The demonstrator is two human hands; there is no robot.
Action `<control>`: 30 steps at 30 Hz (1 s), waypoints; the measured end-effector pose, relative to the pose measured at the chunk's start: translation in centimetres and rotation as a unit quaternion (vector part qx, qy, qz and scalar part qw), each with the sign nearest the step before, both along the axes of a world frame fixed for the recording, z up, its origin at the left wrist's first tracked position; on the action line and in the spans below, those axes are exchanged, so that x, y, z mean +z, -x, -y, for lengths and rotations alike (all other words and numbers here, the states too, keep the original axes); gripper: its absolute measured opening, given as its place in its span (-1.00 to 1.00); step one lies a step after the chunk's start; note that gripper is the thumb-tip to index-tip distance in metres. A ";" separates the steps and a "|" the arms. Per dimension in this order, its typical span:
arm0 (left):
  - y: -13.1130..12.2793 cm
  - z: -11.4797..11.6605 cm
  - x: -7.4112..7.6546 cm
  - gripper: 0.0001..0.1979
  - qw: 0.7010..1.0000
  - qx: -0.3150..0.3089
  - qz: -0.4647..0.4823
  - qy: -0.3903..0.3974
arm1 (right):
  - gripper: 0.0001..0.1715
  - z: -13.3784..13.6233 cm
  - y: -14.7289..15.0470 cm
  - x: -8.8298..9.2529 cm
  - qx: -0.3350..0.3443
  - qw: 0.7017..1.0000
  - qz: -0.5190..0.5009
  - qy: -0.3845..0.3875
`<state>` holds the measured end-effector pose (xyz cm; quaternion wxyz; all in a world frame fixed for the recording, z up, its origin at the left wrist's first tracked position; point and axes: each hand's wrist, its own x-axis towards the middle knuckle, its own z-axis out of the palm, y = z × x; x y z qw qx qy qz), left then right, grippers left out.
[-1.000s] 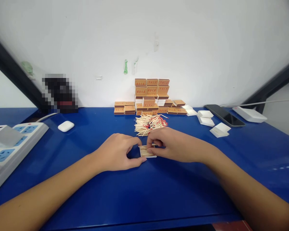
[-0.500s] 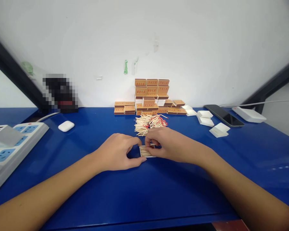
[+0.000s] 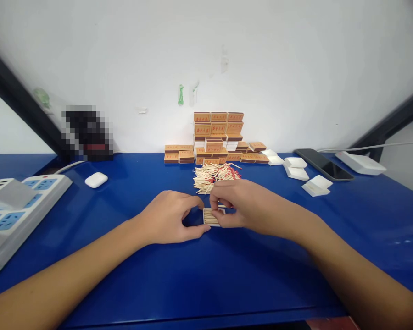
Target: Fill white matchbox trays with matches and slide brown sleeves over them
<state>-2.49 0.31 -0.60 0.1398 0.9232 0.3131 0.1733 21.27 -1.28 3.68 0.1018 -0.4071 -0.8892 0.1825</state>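
Observation:
A small white matchbox tray (image 3: 213,225) lies on the blue table, with pale matchsticks (image 3: 209,217) laid lengthwise in it. My left hand (image 3: 170,217) grips the tray at its left end, index finger at the far corner and thumb along the near edge. Over the tray's right part, my right hand (image 3: 239,204) has thumb and index finger pinched together down at the matches. What sits between those fingertips is hidden. Just beyond both hands is a loose heap of red-tipped matches (image 3: 209,176).
Orange matchboxes (image 3: 218,128) stand stacked against the wall. To the right lie white empty trays (image 3: 296,170), a phone (image 3: 323,165) and a white box (image 3: 361,163). A white earbud case (image 3: 96,180) and a power strip (image 3: 30,206) are on the left.
The view has shifted slightly. My right hand has moved a little to the right over the tray, exposing more of the matches. My left hand keeps its grip on the tray.

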 end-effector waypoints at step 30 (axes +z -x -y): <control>0.0 0.1 0.2 -0.71 1.000 -0.003 -0.016 0.005 | -0.85 0.0 -0.2 -0.1 -0.030 0.999 0.014 0.032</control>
